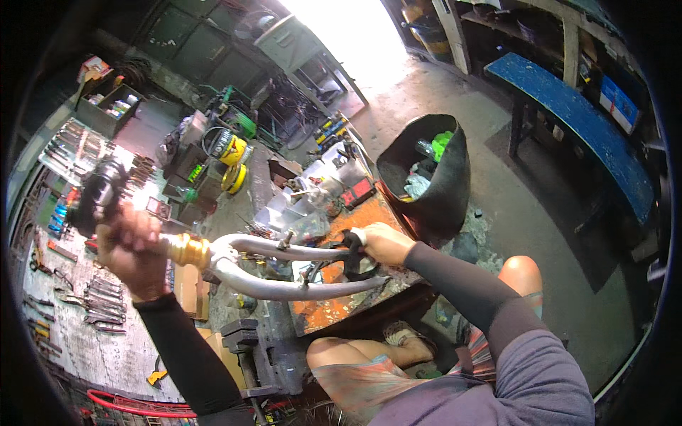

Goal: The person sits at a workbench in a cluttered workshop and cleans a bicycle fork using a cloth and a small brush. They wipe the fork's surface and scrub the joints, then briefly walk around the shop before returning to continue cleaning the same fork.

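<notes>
Head view: the left hand (135, 248) is blurred, its fingers curled around the narrow end of a silver fork (256, 285), just beside a gold-coloured collar (188, 250). Past that hand's fingers is a dark, rounded object (99, 192), too blurred to name — I cannot tell whether the hand touches it. From the left hand the fork's two legs run across to the right hand (387, 243), which is closed on a black piece (353, 255) by the ends of the legs; a small white part (360, 236) shows at its fingertips. Below the right hand and the fork is a worn orange surface (312, 316); whether the fork touches it, I cannot tell. Beyond the right hand, near it, sits a red box (356, 192), and farther out to its right stands a tall black bin (451, 202) with a bright green item (442, 145) in it. Below the left hand, rows of hand tools (106, 302) lie on a pale panel (117, 355); a dark vise (245, 348) stands right of its forearm. Well beyond the left hand — up and to its right — is a yellow bucket (227, 148).
</notes>
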Demonstrator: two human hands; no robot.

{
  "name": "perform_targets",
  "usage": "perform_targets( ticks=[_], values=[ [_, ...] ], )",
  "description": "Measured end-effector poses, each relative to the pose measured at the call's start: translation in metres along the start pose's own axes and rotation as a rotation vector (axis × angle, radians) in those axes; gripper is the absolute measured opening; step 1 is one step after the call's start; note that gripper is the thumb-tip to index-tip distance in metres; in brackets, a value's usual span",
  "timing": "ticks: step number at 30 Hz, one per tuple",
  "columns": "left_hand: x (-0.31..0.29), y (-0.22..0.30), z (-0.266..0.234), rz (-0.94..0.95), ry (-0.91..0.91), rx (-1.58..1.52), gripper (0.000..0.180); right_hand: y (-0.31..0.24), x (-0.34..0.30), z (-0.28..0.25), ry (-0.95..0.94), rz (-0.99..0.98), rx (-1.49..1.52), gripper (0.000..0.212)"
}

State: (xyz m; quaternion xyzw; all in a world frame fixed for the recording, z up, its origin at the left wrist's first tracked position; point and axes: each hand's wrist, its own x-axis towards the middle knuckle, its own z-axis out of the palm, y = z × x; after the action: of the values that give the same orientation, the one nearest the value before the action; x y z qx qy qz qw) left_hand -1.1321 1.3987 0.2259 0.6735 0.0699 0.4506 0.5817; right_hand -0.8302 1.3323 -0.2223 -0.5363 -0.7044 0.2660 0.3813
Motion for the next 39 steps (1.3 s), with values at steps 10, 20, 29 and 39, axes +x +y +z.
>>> perform_targets(
  ticks=[10, 20, 29, 39],
  values=[
    [-0.005, -0.01, 0.021, -0.029, 0.123, -0.052, 0.026, -0.149, 0.056, -0.07, 0.101, -0.139, 0.565, 0.046],
    [-0.011, -0.015, 0.038, 0.003, 0.216, -0.018, 0.015, -0.14, 0.067, -0.035, 0.128, -0.333, 0.578, 0.026],
    [-0.011, -0.013, 0.042, 0.077, 0.232, 0.015, 0.012, -0.015, 0.009, -0.024, 0.243, 0.046, 1.092, 0.047],
    [-0.013, -0.016, 0.037, 0.043, 0.276, -0.019, 0.011, -0.17, 0.078, -0.062, -0.055, -0.072, 0.38, 0.031]
  ],
)
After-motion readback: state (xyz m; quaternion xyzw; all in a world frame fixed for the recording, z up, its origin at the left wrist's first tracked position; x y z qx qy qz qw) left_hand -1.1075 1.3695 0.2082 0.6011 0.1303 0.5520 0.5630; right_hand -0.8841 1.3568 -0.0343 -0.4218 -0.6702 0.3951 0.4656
